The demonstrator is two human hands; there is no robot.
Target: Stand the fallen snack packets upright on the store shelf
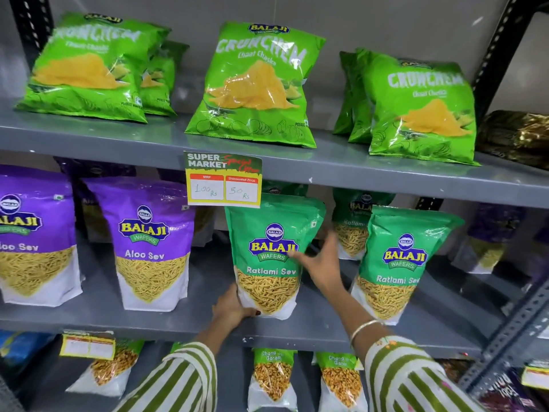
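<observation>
A green Ratlami Sev packet stands upright on the middle shelf. My left hand grips its bottom left corner from below. My right hand rests against its right side with fingers spread, fingertips over the logo. A second Ratlami Sev packet stands upright to the right, with another behind it. Two purple Aloo Sev packets stand upright on the left.
Green Crunchem chip bags lean back on the top shelf. A price tag hangs from that shelf's edge. Chana Garam packets fill the shelf below. A slotted metal post stands at the right.
</observation>
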